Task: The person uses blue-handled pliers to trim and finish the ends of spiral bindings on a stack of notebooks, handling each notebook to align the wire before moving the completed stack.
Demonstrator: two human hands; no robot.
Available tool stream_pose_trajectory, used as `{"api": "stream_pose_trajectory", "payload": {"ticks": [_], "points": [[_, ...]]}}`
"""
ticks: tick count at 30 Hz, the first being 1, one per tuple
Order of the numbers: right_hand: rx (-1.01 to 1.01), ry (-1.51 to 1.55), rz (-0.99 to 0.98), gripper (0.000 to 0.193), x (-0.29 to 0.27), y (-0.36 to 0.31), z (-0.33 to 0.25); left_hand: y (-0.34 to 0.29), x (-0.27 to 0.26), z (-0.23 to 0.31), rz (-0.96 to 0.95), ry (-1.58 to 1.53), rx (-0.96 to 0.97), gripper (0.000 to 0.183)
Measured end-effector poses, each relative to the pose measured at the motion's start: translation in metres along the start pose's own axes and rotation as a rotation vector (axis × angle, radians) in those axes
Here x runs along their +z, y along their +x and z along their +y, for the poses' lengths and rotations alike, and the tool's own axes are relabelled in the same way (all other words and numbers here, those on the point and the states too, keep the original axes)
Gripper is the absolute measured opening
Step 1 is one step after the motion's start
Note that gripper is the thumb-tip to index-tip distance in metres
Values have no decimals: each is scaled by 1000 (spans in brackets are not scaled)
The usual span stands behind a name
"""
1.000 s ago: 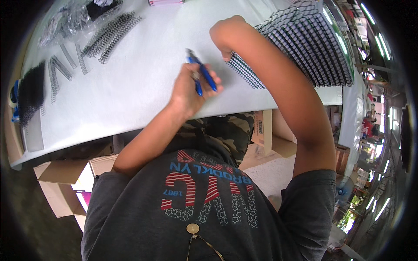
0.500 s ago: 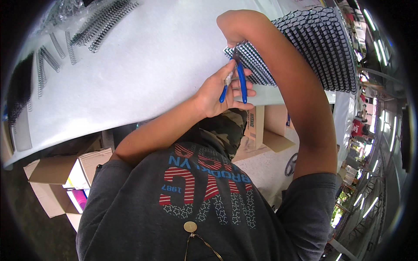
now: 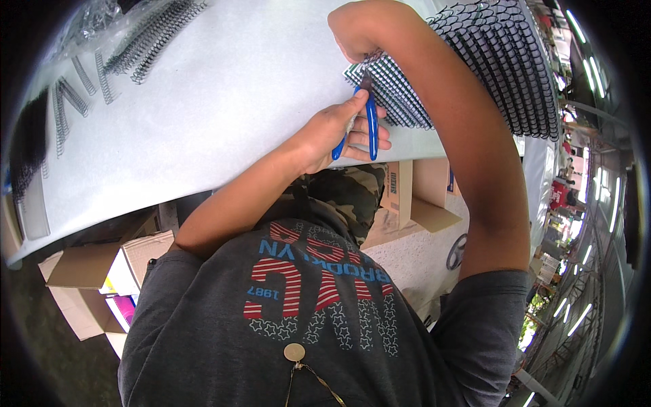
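Observation:
My left hand is closed on blue-handled cutting pliers, its thumb on one side and the fingers spread behind the handles. The dark jaws point away from me, at the left corner of a stack of spiral-bound books with rows of black coils. My right hand bends down over that same corner from the far side. Its fingers are hidden behind the wrist, so what they grip does not show.
Several loose black spiral coils lie at the table's left, beside a clear plastic bag and a bundle of more coils. The white table has its near edge before me. Open cardboard boxes stand below, left and right.
The pliers and my left hand have shifted slightly left and away from me, with the handles closer together. My right hand has moved a little farther away.

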State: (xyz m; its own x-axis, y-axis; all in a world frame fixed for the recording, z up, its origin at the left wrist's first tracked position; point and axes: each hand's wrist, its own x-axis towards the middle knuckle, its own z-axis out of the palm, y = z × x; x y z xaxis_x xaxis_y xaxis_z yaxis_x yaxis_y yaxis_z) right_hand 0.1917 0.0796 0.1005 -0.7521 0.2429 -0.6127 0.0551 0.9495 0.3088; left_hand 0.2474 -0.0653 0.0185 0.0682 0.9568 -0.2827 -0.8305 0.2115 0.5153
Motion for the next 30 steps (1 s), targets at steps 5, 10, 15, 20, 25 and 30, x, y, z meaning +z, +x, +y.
{"api": "stream_pose_trajectory", "payload": {"ticks": [5,10,15,20,25,30], "points": [[46,-6,-91,20,-8,-1,-3,2,-5,4,56,144,0,58],[66,-14,-189,20,-12,-2,-6,1,-13,8,42,78,-56,48],[34,-9,-75,20,-4,0,-3,-3,-5,7,93,-10,-29,37],[24,29,-34,21,-6,-2,-4,-3,-12,7,63,58,-12,43],[31,47,31,20,-1,-1,0,-6,-8,7,64,110,-33,49],[16,-2,-19,19,-8,-6,-3,-3,-7,9,5,105,6,57]]}}
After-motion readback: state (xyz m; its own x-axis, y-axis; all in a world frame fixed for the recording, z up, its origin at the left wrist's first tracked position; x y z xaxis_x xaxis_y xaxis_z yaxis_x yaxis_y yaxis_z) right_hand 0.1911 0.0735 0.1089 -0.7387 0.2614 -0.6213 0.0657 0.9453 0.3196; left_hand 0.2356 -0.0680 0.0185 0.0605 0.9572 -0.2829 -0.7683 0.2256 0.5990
